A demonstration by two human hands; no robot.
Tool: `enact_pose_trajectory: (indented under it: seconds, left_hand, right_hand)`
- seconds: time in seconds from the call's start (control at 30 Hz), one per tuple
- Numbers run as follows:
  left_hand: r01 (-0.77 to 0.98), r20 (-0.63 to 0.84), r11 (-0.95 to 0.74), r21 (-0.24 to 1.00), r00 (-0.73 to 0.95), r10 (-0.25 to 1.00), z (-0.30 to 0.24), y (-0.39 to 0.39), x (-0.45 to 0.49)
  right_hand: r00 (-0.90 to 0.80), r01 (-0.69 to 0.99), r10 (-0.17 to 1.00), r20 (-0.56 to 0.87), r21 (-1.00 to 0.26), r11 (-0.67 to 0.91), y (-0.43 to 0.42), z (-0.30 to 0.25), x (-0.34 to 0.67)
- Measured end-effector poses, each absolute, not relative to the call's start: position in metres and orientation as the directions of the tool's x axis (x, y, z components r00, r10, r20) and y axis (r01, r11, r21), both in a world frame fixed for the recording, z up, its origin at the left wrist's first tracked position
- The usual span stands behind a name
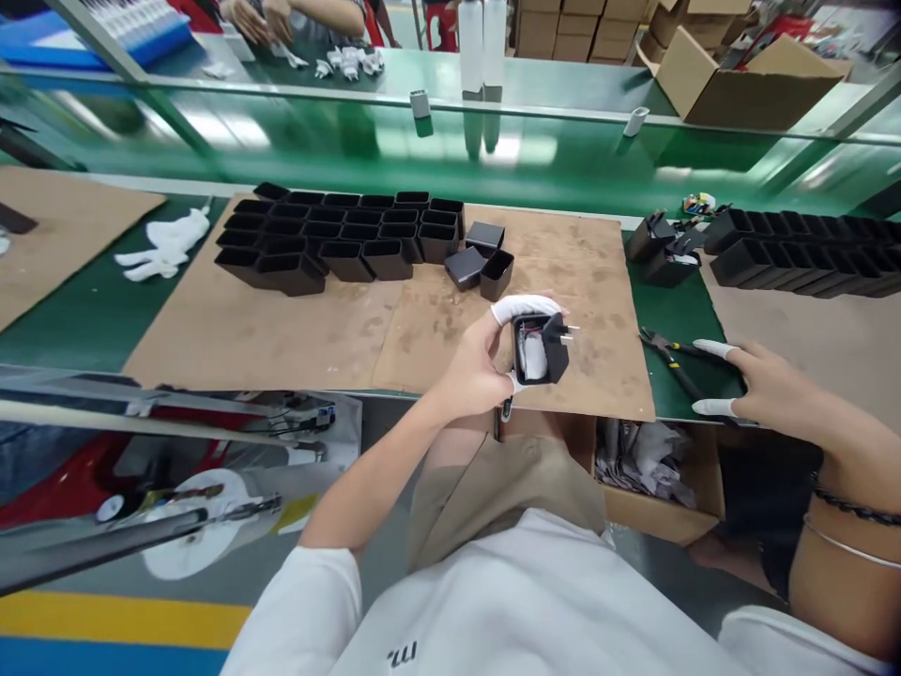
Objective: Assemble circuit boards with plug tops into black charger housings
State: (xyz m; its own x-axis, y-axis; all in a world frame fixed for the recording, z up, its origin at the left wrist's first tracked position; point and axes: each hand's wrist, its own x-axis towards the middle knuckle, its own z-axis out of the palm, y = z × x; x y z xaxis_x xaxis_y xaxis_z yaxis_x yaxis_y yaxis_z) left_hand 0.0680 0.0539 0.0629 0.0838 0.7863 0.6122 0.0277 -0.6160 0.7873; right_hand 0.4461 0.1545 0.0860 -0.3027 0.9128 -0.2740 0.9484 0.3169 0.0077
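black case (519, 355) holding white bundle (535, 357), crumpled wrapping (644, 462) inside cardboard box (658, 518)

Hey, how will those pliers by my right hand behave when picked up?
The pliers will probably feel stiff and dense, given their metallic head. The spread handles may swing. Lying flat, the pliers seem unlikely to roll.

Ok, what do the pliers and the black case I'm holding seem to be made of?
The black case: probably plastic, smooth and dull, with thin, even walls. The pliers: likely metal, dull grey up front; handles perhaps plastic-coated, given their black-and-yellow colouring.
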Motion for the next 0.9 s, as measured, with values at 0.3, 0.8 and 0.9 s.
enact_pose_trajectory:
  seconds: [0.3, 0.8, 0.9]
  left_hand:
    - [0.074, 0.624, -0.627, 0.776, 0.057, 0.779, 0.053, 0.071, 0.053]
    - [0.152, 0.654, -0.654, 0.741, 0.057, 0.754, 0.029, 0.088, 0.039]
    - [0.151, 0.630, -0.628, 0.764, 0.037, 0.776, 0.031, 0.087, 0.040]
  right_hand:
    - [-0.237, 0.956, 0.906, -0.351, 0.083, 0.282, 0.138, 0.109, 0.406]
    - [-0.212, 0.974, 0.941, -0.264, -0.141, 0.179, 0.141, 0.089, 0.414]
    - [-0.341, 0.760, 0.888, -0.308, -0.647, 0.067, 0.126, 0.090, 0.407]
